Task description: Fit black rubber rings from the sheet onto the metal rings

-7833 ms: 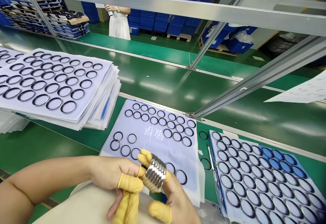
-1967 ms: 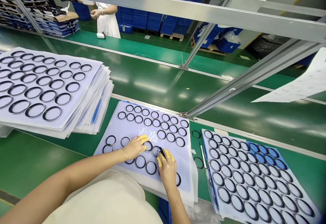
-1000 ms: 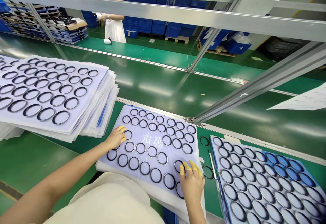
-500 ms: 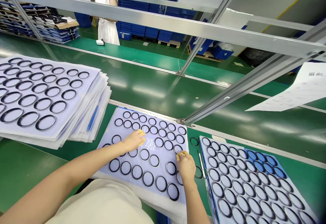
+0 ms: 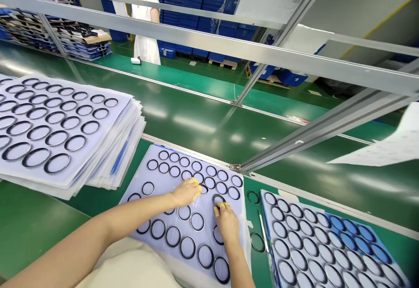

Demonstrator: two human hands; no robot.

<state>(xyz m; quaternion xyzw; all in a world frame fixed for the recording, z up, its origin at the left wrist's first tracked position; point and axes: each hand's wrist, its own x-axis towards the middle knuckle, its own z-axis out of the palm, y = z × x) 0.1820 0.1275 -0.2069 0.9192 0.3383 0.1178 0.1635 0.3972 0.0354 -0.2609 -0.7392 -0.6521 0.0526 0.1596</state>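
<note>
Rings (image 5: 205, 266) near sheet (image 5: 162, 183) edges, gaps between rows

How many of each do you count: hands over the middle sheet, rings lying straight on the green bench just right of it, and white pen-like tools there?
Hands: 2 (left hand, right hand)
Rings: 2 (far ring, near ring)
Pen-like tool: 1
Total: 5
</note>
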